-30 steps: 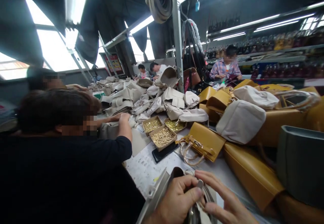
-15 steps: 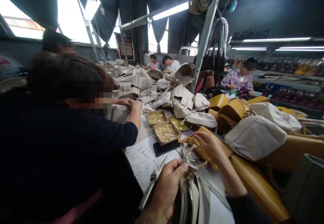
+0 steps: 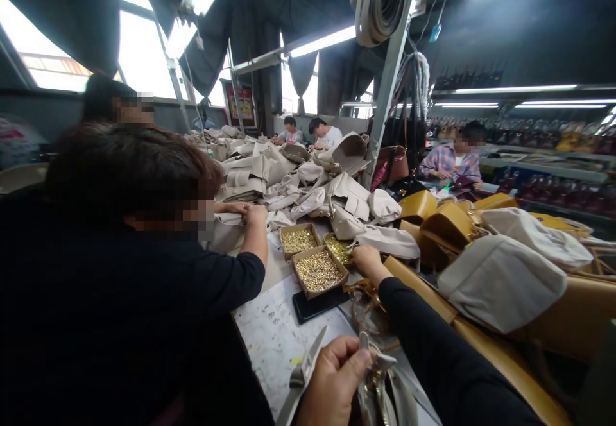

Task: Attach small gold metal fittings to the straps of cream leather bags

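Observation:
My left hand (image 3: 332,378) is closed round a beige strap piece with gold hardware (image 3: 373,378) near the bottom edge of the view. My right arm in a black sleeve stretches forward over the table. My right hand (image 3: 366,261) reaches the far-right cardboard box of small gold fittings (image 3: 337,249), fingers curled at its rim; I cannot make out whether they hold anything. Two more boxes of gold fittings (image 3: 317,271) stand just left of it. A mustard-yellow handbag (image 3: 409,285) lies under my right forearm.
A person in black (image 3: 120,272) sits close on my left, hands on beige bag pieces. A black phone (image 3: 320,304) lies on the white table (image 3: 269,330). Piles of beige pouches and yellow bags (image 3: 500,278) fill the right. A steel post (image 3: 385,92) stands mid-table; other workers sit beyond.
My right hand left the strap piece and moved forward, over the yellow handbag, to the box of gold fittings. My left hand kept its grip on the strap piece.

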`<state>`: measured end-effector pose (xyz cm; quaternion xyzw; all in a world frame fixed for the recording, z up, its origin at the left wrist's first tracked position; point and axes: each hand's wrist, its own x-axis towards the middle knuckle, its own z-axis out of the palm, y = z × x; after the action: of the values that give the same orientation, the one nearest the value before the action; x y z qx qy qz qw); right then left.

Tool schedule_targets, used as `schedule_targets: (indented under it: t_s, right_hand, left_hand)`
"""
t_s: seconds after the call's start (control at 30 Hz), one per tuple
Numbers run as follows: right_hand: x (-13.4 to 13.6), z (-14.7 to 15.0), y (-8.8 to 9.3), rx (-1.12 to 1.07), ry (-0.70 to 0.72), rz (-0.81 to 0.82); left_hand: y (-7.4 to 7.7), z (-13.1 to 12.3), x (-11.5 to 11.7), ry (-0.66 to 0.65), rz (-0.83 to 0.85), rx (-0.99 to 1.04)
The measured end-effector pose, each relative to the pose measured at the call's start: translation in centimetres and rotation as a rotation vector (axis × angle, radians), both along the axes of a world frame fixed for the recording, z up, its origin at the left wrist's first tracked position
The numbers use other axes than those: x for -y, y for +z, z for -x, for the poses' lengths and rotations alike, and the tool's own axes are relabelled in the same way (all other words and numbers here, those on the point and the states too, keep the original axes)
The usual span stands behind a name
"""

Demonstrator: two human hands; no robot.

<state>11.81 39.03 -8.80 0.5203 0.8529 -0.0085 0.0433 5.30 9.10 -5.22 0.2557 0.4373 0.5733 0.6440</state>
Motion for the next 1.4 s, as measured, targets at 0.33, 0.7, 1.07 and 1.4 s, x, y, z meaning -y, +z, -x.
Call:
schedule_targets:
  t_s: [0.33, 0.7, 1.07, 1.4]
  right_hand:
    - [-0.9, 1.9, -1.9, -0.106, -0.102, 0.063]
    - [0.6, -0.4, -1.1, -0.758, -0.161, 0.205]
    - [16.1, -6.7, 5.5, -1.678, -0.004, 0.494]
    - [28.4, -11.2, 5.3, -1.938, -0.037, 0.552]
  left_hand:
    - [0.7, 0.3, 0.3, 0.027, -0.006, -0.019]
    - [0.5, 0.4, 0.3, 0.046, -0.025, -0.005]
    - [1.1, -0.6, 0.8, 0.114, -0.15, -0.377]
    - [3.3, -2.4, 2.6, 0.108, -0.286, -0.768]
